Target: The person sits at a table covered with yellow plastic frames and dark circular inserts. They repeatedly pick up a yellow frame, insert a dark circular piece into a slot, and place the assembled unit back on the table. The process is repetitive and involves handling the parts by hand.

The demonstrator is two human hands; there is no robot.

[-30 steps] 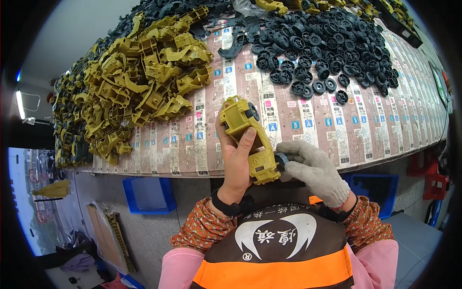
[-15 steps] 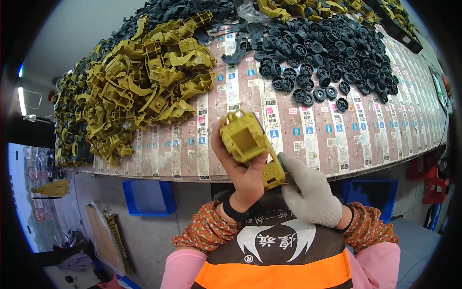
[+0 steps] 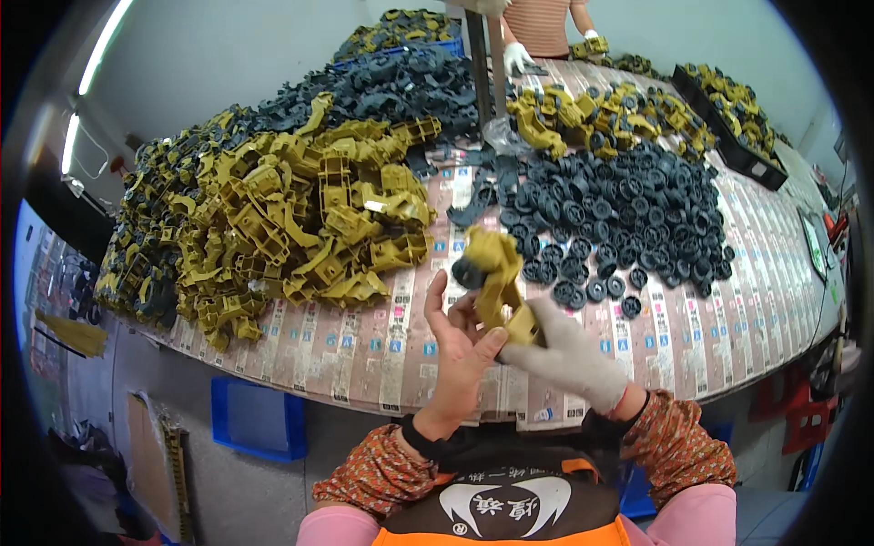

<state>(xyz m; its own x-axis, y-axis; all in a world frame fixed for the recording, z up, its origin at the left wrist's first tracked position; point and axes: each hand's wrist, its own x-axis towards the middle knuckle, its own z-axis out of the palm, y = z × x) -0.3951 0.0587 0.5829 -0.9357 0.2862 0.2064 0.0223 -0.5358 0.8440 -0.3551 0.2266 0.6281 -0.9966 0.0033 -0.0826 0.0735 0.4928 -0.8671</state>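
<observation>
A yellow plastic toy vehicle body [image 3: 499, 291], slightly blurred, is tilted upright between my hands above the table's near edge. A dark round part like a wheel [image 3: 467, 273] shows on its left side. My right hand [image 3: 574, 359], in a whitish glove, is closed around the body's lower right end. My bare left hand [image 3: 458, 355] holds the lower left edge loosely, with the thumb in front and bent fingers beside it. Its index finger points up, apart from the body. The right fingertips are partly hidden behind the body.
Yellow toy bodies [image 3: 291, 218] are heaped on the table [image 3: 410, 369] to the left. Black wheels [image 3: 628, 205] lie ahead to the right. Farther back are dark parts [image 3: 391, 91], a black crate [image 3: 728, 136], a post [image 3: 479, 68] and a co-worker's gloved hand [image 3: 517, 57]. Blue bin [image 3: 258, 419] below.
The toy body has been turned from showing its open box-like side to standing on edge, with a wheel visible. My left hand has loosened its grip. The view has tilted up, showing a co-worker.
</observation>
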